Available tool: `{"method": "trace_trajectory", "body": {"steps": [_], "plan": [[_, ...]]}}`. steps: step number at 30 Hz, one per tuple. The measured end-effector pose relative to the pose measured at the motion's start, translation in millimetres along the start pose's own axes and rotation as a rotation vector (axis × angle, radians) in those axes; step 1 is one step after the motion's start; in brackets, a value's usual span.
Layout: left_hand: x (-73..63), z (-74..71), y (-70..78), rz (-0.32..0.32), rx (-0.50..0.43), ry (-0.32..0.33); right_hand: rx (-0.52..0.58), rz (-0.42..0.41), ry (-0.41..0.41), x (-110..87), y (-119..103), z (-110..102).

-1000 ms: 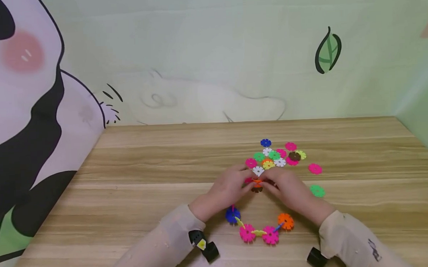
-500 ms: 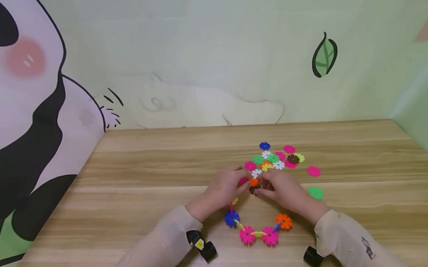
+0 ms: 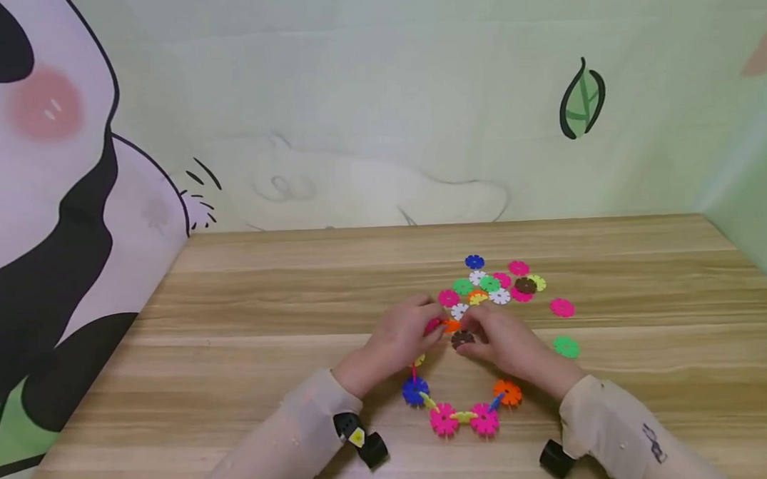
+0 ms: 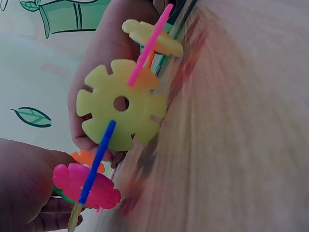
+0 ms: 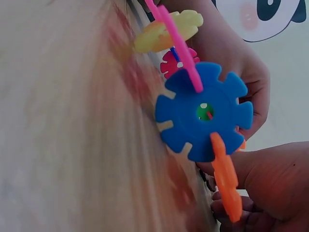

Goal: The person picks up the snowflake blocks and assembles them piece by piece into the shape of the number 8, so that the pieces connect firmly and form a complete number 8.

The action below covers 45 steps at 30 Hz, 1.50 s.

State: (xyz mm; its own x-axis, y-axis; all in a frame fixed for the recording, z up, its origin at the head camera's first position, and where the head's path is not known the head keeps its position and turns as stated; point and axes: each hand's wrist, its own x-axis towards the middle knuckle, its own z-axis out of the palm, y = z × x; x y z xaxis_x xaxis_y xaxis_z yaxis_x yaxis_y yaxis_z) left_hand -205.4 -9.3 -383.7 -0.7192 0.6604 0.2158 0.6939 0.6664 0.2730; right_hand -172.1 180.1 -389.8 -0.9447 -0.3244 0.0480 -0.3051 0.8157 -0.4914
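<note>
A chain of slotted, flower-shaped plastic discs curves over the table, its near part showing a blue disc [image 3: 415,392], a pink disc [image 3: 443,420] and an orange disc [image 3: 508,393]. At the chain's far left end, my left hand [image 3: 394,339] pinches a pink disc [image 3: 433,326]. An orange disc [image 3: 451,326] sticks out from it toward the right. My right hand [image 3: 506,338] holds a brown disc [image 3: 463,339] between thumb and fingers, just beside the orange one. A yellow disc [image 4: 120,104] linked with pink and blue pieces looms large in the left wrist view.
Loose discs lie scattered beyond the hands, among them a blue disc [image 3: 474,262], a white disc [image 3: 499,296] and a dark brown disc [image 3: 525,285]. A pink disc [image 3: 562,307] and a green disc [image 3: 566,346] lie right of the right hand.
The brown disc, overlapping the orange disc earlier, now shows apart from it, slightly to the right and turned more face-on. Both hands stay in nearly the same place.
</note>
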Motion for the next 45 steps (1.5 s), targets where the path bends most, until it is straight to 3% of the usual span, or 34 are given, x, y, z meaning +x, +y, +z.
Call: {"method": "trace_trajectory", "body": {"steps": [13, 28, 36, 45], "plan": [[0.3, 2.3, -1.9, 0.033, 0.002, 0.004, 0.336, 0.098, -0.071, -2.2, 11.0, -15.0], [0.5, 3.4, -0.5, 0.11, -0.039, 0.027, 0.469, 0.131, -0.035, -1.7, 14.9, -17.2], [-1.9, 6.2, 0.3, 0.17, -0.08, 0.099, 0.524, 0.159, 0.005, -1.8, 12.1, -14.5], [-5.0, 7.4, -1.6, 0.215, -0.172, 0.207, 0.612, 0.166, 0.13, -3.5, 4.0, -7.5]]}}
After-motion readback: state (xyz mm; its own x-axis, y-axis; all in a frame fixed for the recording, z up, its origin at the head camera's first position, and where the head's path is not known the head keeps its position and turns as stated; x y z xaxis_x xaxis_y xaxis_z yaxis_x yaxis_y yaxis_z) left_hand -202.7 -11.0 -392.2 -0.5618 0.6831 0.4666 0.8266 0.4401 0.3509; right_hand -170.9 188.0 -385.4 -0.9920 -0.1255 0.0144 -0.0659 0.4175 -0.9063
